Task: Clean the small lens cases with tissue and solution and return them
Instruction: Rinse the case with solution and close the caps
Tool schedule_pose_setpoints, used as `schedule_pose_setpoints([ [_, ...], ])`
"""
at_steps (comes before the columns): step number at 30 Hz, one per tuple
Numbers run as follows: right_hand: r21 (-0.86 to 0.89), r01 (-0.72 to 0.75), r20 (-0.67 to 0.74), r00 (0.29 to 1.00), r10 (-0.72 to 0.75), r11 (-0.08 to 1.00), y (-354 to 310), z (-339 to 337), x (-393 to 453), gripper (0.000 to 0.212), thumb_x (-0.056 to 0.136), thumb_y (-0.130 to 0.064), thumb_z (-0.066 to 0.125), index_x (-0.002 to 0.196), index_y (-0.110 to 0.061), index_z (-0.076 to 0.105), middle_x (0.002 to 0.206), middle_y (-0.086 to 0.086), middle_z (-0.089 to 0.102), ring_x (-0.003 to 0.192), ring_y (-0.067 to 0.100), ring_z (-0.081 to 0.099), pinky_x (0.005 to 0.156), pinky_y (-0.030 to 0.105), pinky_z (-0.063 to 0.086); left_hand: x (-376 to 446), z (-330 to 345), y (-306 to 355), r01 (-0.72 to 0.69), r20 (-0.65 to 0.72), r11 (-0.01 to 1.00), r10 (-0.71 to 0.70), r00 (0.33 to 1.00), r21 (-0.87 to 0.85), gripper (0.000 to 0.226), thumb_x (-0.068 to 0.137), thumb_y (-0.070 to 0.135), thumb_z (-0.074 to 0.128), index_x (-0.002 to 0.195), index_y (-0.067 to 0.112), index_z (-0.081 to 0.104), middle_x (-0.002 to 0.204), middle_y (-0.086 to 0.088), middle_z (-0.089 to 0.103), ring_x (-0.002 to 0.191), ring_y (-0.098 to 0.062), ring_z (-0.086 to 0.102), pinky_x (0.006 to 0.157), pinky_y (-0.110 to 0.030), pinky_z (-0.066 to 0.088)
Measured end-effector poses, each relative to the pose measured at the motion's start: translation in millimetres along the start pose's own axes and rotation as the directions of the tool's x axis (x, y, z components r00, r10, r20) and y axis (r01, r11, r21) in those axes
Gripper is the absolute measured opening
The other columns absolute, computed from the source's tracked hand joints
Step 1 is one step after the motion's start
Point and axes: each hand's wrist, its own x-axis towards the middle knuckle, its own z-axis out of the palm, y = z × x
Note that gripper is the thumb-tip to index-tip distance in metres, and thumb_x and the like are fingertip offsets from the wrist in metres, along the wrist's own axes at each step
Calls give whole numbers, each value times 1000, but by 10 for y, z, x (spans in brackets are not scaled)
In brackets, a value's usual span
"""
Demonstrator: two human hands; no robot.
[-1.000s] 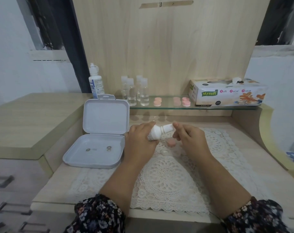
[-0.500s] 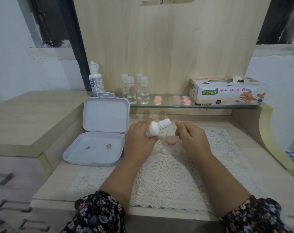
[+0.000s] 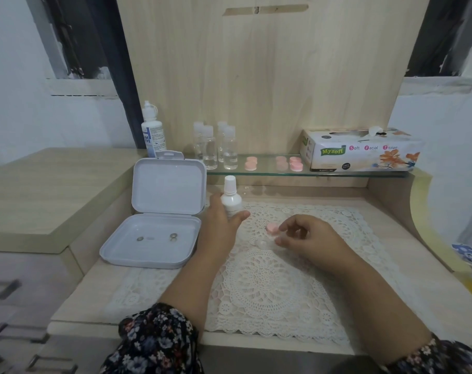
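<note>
My left hand (image 3: 220,228) is wrapped around a small white solution bottle (image 3: 231,198), which stands upright with its cap on at the back left of the lace mat (image 3: 267,287). My right hand (image 3: 303,236) hovers over the mat with loose, parted fingers and holds nothing. Just left of its fingertips lies a pink lens case lid (image 3: 272,228). A small clear lens case cup (image 3: 262,243) lies below the lid. More pink lens cases (image 3: 291,163) sit on the glass shelf (image 3: 267,172), next to a tissue box (image 3: 361,150).
An open white box (image 3: 151,240) holding two small round pieces lies left of the mat, its lid standing up. Behind it stands a large solution bottle (image 3: 151,130). Several clear bottles (image 3: 219,147) line the shelf. Drawers are at the lower left.
The small bottle went from tilted between both hands to upright and further left in my left hand. My right hand let go of its cap and dropped toward the pink lid.
</note>
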Motion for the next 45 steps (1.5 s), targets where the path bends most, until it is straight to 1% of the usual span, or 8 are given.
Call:
schedule_pose_setpoints([
  [9, -223, 38, 85, 996, -19, 974, -55, -10, 9, 31, 71, -43, 80, 98, -34, 67, 96, -15, 59, 90, 1, 56, 83, 28, 50, 10, -21, 52, 0, -1, 997, 0, 1000, -75, 54, 86, 40, 66, 130, 19, 42, 113, 4, 57, 104, -16, 57, 86, -31, 47],
  [13, -214, 25, 86, 996, -7, 976, -33, -24, 20, 26, 72, -40, 80, 93, -33, 66, 91, -13, 60, 86, 5, 58, 76, 26, 49, -53, -44, 120, -129, -70, 988, 124, 990, -81, 59, 96, 37, 49, 147, 15, 27, 144, 2, 40, 129, -9, 38, 101, -17, 29],
  [16, -178, 3, 93, 996, 14, 984, -6, -44, 26, 22, 71, -36, 80, 88, -32, 66, 88, -11, 63, 83, 8, 61, 75, 30, 53, -110, -86, 146, -477, -276, 858, 513, 813, 190, 40, 97, 10, 48, 137, 8, 40, 134, -13, 49, 125, -20, 41, 108, -13, 26],
  [19, -151, -26, 98, 994, 41, 988, 6, -70, 32, 22, 71, -33, 82, 87, -31, 67, 86, -9, 65, 80, 9, 62, 73, 29, 53, -131, -30, 90, -640, -136, 735, 674, 726, 224, 44, 82, -13, 40, 116, 13, 49, 100, -13, 62, 96, -23, 57, 91, -33, 47],
  [23, -135, -29, 114, 992, 45, 990, -3, -73, 41, 22, 70, -31, 83, 85, -31, 67, 83, -7, 65, 76, 10, 62, 71, 31, 53, -179, 36, 78, -431, 340, 890, 362, 868, 151, 61, 80, -13, 34, 126, 26, 46, 121, 5, 63, 112, -12, 56, 96, -37, 47],
  [27, -89, -41, 119, 991, 52, 995, 12, -64, 44, 22, 69, -30, 83, 85, -30, 68, 80, -7, 65, 72, 9, 61, 67, 28, 52, -166, 67, 61, -347, 563, 915, 180, 807, 205, 74, 79, -16, 35, 137, 31, 36, 138, 17, 51, 125, -4, 46, 102, -29, 40],
  [34, -14, -76, 131, 988, 77, 997, 25, -61, 68, 22, 67, -25, 85, 82, -27, 70, 80, -3, 66, 74, 13, 64, 70, 35, 55, -179, 58, 84, -353, 467, 908, 217, 857, 226, 41, 93, 2, 41, 127, 23, 49, 126, 7, 62, 115, -9, 56, 97, -35, 46],
  [45, 42, -86, 162, 984, 78, 995, 21, -85, 74, 23, 68, -22, 86, 86, -24, 71, 75, -9, 64, 59, 0, 58, 56, 16, 45, -183, 34, 71, -383, 356, 877, 272, 894, 291, 16, 92, 12, 55, 107, 17, 56, 97, 6, 57, 90, -15, 55, 82, -40, 50],
])
